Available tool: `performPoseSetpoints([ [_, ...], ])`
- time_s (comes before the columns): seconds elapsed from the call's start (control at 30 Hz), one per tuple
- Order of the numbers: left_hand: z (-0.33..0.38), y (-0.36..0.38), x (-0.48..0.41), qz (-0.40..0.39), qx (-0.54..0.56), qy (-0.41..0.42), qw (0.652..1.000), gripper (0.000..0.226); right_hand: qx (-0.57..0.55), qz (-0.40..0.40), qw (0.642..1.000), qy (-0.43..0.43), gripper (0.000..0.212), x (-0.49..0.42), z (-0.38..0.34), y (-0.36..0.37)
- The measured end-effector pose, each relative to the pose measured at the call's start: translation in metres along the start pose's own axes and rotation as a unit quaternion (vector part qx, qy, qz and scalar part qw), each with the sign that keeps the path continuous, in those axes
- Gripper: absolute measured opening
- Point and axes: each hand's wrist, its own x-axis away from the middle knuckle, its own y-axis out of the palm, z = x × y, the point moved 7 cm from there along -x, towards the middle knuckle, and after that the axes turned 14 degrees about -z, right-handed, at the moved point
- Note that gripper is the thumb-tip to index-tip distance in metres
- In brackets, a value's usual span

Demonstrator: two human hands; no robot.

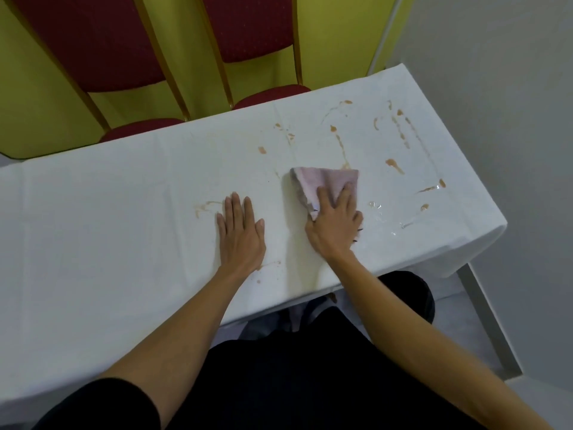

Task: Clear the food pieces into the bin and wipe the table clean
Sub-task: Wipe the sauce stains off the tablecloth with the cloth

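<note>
A white-covered table (108, 212) carries several brown sauce smears (393, 164) across its right half, and a wet clear patch (403, 223) near the right edge. A folded pink cloth (322, 183) lies on the table's middle right. My right hand (336, 225) presses flat on the cloth's near corner, fingers spread over it. To the left of the cloth, my left hand (240, 234) lies flat on the bare tablecloth with fingers apart and nothing in it. A faint smear (206, 206) sits just left of its fingertips. No bin is in view.
Two red-cushioned chairs (248, 29) with gold frames stand behind the table's far edge against a yellow wall. A grey wall runs along the right, close to the table's right end (483, 240). My legs in dark clothing are below the near edge.
</note>
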Motion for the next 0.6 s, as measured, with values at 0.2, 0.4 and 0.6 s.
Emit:
performPoseSetpoints([
  [0.2, 0.002, -0.002, 0.002, 0.006, 0.018, 0.010, 1.000, 0.065, -0.008, -0.026, 0.986, -0.165, 0.060, 0.037, -0.055, 0.025],
  [0.4, -0.002, 0.000, 0.001, -0.013, -0.008, 0.000, 1.000, 0.064, 0.011, 0.006, 0.993, -0.117, 0.056, 0.002, 0.027, -0.013],
  [0.6, -0.011, -0.012, 0.009, -0.016, 0.017, -0.002, 1.000, 0.061, -0.004, 0.004, 0.999, -0.053, 0.060, 0.008, 0.046, -0.021],
])
